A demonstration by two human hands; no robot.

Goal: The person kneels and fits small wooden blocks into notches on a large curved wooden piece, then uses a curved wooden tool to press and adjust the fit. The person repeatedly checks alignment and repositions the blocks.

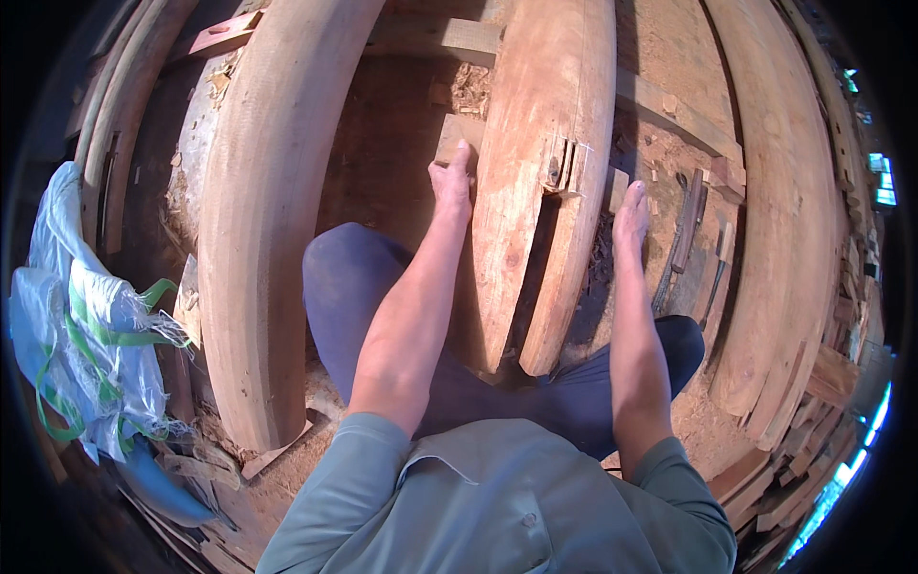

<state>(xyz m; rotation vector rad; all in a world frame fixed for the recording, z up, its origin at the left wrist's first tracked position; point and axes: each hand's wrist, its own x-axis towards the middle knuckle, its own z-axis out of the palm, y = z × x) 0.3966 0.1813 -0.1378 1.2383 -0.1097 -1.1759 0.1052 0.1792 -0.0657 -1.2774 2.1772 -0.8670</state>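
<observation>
Both sides probably need even pressure to steady the tan, slotted wooden log [524, 158] between left hand [453, 182] and right hand [629, 220], though either's grasp I cannot tell.

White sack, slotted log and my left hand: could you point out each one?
White sack [113, 304]: head view, on its pale fabric.
Slotted log [528, 153]: head view, on its bare wood, up and left of the slot.
Left hand [452, 182]: head view, on the middle of the hand.
</observation>
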